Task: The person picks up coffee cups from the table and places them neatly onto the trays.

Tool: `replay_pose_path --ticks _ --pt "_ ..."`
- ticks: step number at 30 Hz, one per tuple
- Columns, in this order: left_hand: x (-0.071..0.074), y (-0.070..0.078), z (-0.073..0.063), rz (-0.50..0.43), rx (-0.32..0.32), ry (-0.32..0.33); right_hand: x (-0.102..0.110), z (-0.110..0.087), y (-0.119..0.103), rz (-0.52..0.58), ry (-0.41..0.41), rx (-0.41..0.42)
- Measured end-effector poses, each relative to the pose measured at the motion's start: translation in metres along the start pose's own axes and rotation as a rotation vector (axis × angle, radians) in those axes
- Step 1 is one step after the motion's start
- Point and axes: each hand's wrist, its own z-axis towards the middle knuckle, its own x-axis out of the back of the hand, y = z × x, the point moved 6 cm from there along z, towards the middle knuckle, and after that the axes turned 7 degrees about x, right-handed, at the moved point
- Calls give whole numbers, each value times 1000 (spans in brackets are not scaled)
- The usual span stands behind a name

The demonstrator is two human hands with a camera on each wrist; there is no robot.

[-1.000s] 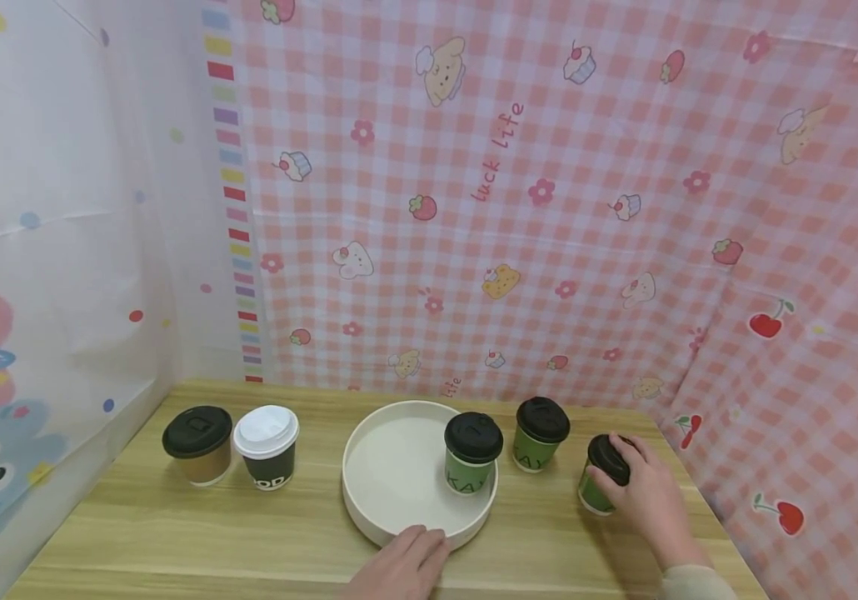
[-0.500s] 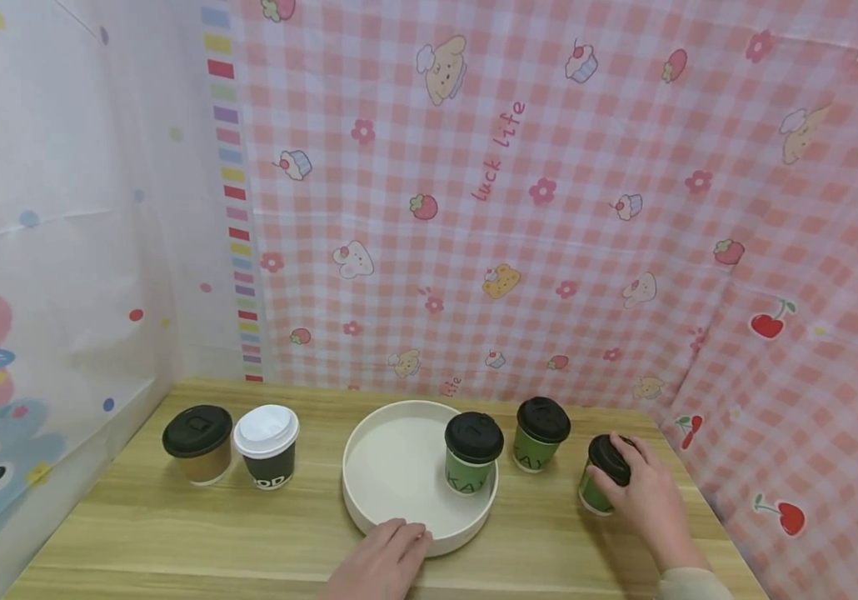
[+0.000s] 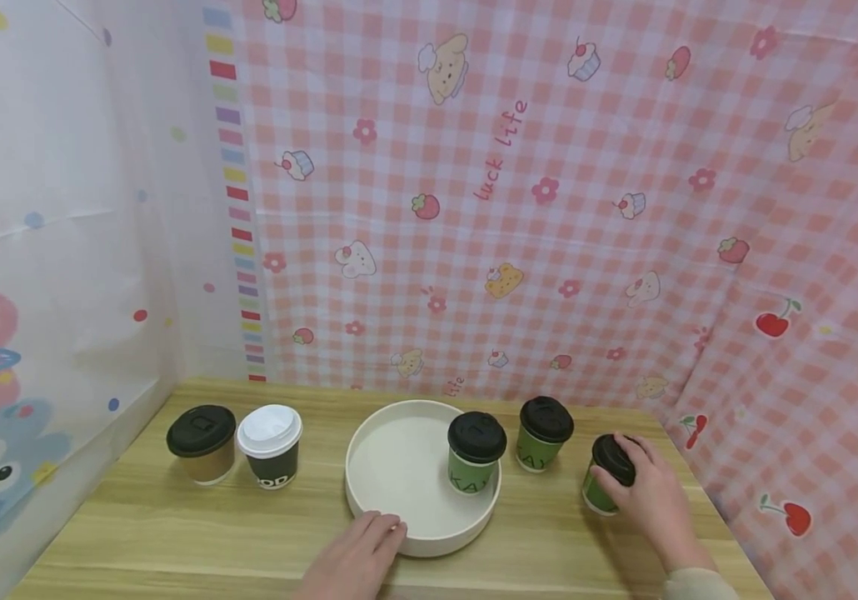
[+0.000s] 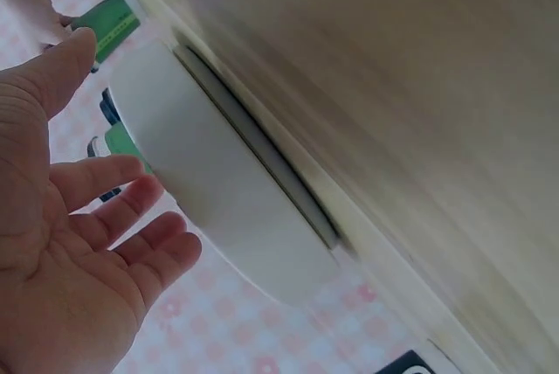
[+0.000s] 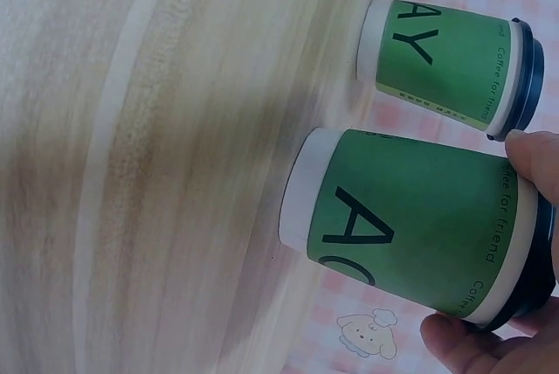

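Right hand (image 3: 655,504) grips one green cup (image 3: 597,494) of three, right of the single tray (image 3: 399,467); relaxed left hand (image 3: 356,553) is at its near rim, contact unclear. One brown cup (image 3: 212,464) and one white-lidded cup (image 3: 274,467) stand left of it. Only the right wrist view reads "Coffee for friend"; the gripped lid (image 3: 612,457) is partly hidden.

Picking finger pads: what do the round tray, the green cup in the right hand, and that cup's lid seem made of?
Round tray: probably plastic, smooth satin off-white, no grain showing; coated metal possible.
Green cup: likely paperboard, fairly matte, printed lettering, white band at base.
Lid: probably moulded plastic, black, smooth-looking; partly covered, so less certain.
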Motion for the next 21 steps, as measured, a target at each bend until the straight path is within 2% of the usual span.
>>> replay_pose_path --ticks 7,10,16,21 --pt "-1 -16 -3 -152 132 -190 2 -1 1 10 18 9" --pt "-1 -21 -6 -191 170 -222 5 -1 1 10 15 -1" --pt "0 -25 -8 -197 182 -241 16 -3 -1 10 41 14" --pt "1 -26 -10 -186 156 -194 29 -8 -6 -11 119 68"
